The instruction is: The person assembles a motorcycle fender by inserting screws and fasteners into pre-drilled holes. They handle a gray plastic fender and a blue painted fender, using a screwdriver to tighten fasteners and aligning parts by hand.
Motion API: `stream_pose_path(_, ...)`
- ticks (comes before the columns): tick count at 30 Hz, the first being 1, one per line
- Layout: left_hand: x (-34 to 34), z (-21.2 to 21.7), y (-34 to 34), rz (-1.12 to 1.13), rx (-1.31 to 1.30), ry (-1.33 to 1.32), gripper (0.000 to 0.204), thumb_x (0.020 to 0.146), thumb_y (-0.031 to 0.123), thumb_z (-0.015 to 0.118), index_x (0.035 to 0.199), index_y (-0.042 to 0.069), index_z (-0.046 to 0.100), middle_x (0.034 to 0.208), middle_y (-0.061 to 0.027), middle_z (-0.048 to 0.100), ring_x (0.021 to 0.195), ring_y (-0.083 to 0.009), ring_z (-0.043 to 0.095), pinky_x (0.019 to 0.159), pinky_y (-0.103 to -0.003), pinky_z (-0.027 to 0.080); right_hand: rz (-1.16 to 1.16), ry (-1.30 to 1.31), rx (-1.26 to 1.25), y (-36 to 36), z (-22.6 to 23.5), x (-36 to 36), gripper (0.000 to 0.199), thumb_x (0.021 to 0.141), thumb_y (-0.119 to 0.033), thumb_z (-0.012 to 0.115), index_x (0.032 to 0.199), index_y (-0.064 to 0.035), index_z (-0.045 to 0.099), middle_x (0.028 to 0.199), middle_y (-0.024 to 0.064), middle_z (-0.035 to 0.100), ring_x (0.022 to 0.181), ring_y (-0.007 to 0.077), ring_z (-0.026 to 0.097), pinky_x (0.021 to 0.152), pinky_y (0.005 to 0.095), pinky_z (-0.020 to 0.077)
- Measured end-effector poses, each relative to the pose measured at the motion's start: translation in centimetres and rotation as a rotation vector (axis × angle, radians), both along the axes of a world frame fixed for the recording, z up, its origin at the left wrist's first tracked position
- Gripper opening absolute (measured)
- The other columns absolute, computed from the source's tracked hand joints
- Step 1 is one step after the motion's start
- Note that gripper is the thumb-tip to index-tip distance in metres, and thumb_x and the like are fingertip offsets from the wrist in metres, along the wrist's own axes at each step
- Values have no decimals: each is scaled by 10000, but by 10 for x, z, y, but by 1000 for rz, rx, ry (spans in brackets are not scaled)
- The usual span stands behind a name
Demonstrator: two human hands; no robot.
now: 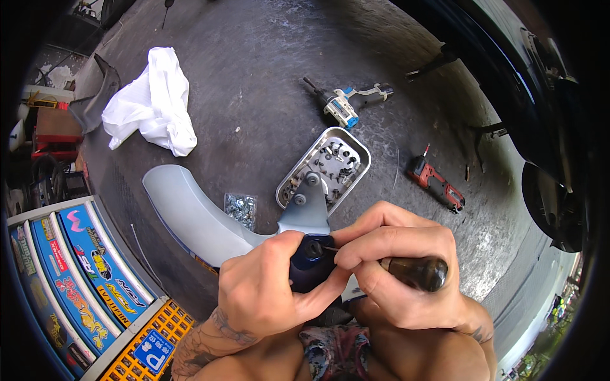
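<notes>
**Hidden and unclear parts**

Dark blue part (311, 261) mostly covered by left hand (267, 289) and right hand (397, 267); shape not possible to tell. Screwdriver (416, 272) shaft hidden under fingers, only dark handle end seen. Small screws in metal tray (352, 145) too small to tell apart. Grey fender (190, 213) partly hidden behind hands. Dark vehicle (546, 127) cut off by right edge.

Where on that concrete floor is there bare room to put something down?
Bare concrete floor lies between the white cloth and the cordless drill, and more right of the red power tool. It is crowded by the metal tray of screws, the bag of nuts and the grey fender near both hands.
</notes>
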State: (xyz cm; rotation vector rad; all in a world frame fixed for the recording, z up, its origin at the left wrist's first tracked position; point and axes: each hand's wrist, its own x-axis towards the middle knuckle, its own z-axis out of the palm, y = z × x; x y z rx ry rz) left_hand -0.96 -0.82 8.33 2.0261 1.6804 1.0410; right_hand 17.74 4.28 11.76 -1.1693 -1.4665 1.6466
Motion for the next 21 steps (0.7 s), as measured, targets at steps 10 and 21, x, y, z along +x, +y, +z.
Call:
stream_pose_path(10,-10,-11,-6,-115,-76,58,461,807,261,934,977,-9,600,664,-69,636,522,-215,675,444,-349,526,58,-60,-57,-3,-17,2,239,790,83,628,924,-1,807,1009,181,754,873,193,710,737,299,544)
stream_pose_path(21,-9,-16,-9,-85,-183,65,499,811,299,921,1037,-5,596,677,-88,643,557,-255,690,464,-378,524,151,-198,154,-7,-30,-6,246,777,51,684,967,-43,808,987,171,704,915,244,687,786,337,550)
